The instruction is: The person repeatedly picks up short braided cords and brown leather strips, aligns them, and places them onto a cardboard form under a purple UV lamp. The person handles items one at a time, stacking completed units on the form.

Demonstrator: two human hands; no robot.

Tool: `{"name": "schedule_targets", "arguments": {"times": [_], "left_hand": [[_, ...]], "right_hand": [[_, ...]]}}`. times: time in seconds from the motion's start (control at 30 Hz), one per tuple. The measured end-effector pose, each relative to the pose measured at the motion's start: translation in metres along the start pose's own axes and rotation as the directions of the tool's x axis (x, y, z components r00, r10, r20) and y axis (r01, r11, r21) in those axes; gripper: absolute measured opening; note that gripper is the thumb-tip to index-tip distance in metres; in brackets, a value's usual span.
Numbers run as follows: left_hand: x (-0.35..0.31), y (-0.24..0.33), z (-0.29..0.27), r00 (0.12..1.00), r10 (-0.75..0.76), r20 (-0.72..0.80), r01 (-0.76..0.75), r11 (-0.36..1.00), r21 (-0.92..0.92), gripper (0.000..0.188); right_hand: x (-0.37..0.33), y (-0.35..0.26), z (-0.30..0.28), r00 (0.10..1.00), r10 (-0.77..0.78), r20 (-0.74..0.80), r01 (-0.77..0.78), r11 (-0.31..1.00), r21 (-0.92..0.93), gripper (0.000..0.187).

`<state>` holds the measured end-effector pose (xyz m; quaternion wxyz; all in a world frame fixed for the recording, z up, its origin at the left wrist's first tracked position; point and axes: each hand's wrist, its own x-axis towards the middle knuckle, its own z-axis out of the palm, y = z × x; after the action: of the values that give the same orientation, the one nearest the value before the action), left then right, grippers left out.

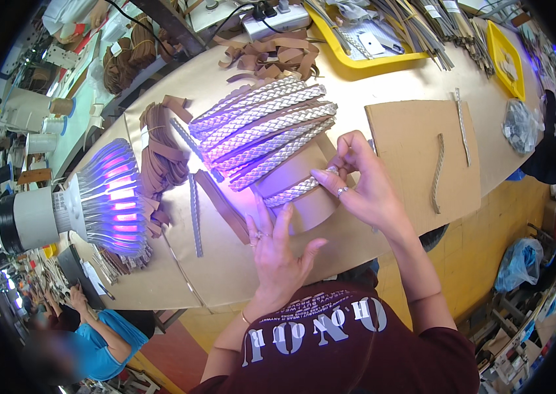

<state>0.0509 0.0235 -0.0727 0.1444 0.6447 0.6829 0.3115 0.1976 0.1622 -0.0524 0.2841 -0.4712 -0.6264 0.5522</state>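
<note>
Steadying a braid [293, 191], centre of frame.
Right hand [371, 196] is pinching one end in its fingers; left hand [277, 256] is spreading its fingers, unclenched, at the other; level tension is likely preventing twist.

Looks like a workshop or small factory. Shows this in braided strips [268, 136] lined up on the counter [225, 277] right of the lamp [110, 197], brown straps [160, 157] bundled beside it, thread spools [40, 143] beyond it, yellow trays [380, 64] well to its right, another person [117, 341] on its near side.
</note>
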Motion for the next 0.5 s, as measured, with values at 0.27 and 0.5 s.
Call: {"name": "schedule_targets", "arguments": {"times": [0.27, 0.5], "left_hand": [[0.002, 0.018, -0.009, 0.998, -0.040, -0.054, 0.049, 0.985, 0.167, 0.089], [0.017, 0.022, -0.001, 0.996, 0.012, 0.089, -0.020, 0.996, 0.090, 0.093]], "right_hand": [[0.002, 0.006, 0.000, 0.999, 0.045, 0.007, -0.045, 0.996, 0.079, 0.040], [0.001, 0.005, 0.002, 0.999, 0.025, -0.043, -0.019, 0.992, 0.125, 0.039]]}}
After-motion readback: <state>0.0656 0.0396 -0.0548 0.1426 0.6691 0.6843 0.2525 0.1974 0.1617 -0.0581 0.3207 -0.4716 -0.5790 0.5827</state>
